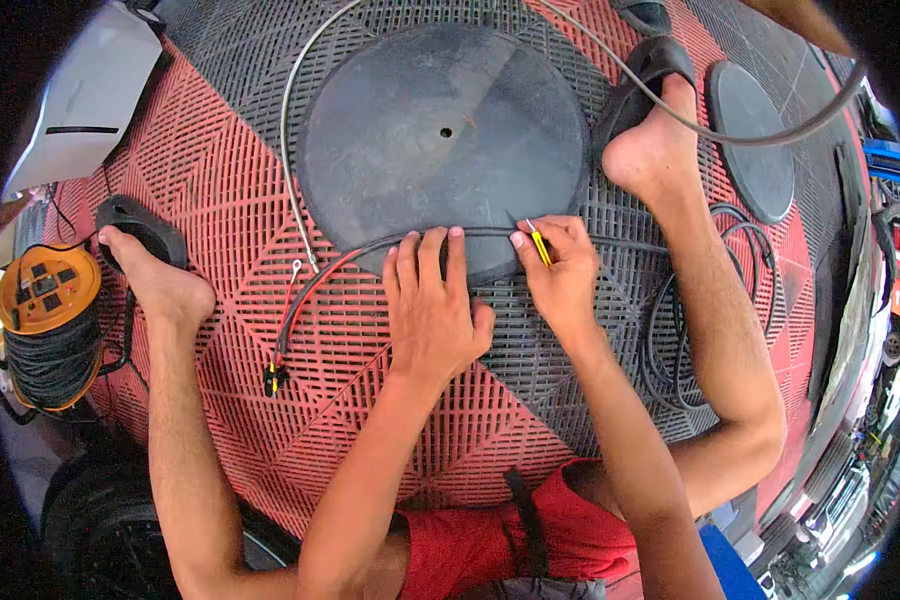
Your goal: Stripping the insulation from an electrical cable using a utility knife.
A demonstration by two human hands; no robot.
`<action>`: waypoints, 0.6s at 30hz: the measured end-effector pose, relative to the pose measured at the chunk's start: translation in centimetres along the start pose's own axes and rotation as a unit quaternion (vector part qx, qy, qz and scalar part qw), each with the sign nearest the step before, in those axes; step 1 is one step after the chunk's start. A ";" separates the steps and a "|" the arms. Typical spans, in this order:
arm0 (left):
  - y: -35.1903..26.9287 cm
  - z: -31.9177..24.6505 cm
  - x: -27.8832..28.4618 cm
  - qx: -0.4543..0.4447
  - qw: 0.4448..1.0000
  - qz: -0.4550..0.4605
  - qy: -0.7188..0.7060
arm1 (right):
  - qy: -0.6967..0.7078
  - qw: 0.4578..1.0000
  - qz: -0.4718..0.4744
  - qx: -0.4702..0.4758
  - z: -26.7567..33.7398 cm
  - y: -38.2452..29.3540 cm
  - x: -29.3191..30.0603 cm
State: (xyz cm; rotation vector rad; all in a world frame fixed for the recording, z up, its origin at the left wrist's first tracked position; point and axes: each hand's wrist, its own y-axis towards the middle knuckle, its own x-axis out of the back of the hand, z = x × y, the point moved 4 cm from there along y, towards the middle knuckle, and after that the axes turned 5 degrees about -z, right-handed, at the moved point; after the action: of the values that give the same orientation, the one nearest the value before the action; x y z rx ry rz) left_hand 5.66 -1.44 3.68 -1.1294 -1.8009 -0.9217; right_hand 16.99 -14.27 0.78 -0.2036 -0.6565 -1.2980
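A black cable point(375, 244) curves across the near edge of a round black disc point(420, 90), with a red wire point(316, 279) running beside it on the left. My left hand point(436, 300) lies on the cable, palm down, fingertips just over it. Between the fingers of my right hand point(562, 262) is a small yellow craft knife point(541, 246), its pointed metal tip close to the cable. At the cable's left end hangs a black and yellow connector point(273, 379). A ring terminal point(296, 265) ends a thin red wire near it.
An orange cable reel point(49, 289) stands at the left. A coiled black cable point(671, 337) lies by my right leg. A grey hose point(289, 150) arcs around the disc; a smaller round disc point(754, 142) lies at the upper right. Perforated red and black floor tiles point(225, 202) extend beneath everything.
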 end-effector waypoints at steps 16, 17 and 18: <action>-0.9 0.2 -0.2 -0.014 0.996 0.085 0.020 | -0.111 0.988 0.090 0.054 0.5 -0.3 -0.2; -1.0 0.2 -0.3 -0.012 0.995 0.094 0.010 | -0.124 0.985 0.111 0.048 0.7 -0.3 -0.2; -1.0 0.3 -0.3 -0.012 0.996 0.093 0.009 | -0.124 0.985 0.112 0.049 0.9 -0.1 0.0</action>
State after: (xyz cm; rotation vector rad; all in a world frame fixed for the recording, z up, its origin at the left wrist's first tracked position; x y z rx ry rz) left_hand 4.73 -1.64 3.16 -1.2765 -1.6422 -0.8411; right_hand 16.57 -13.89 1.47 -0.3522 -0.8827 -1.0299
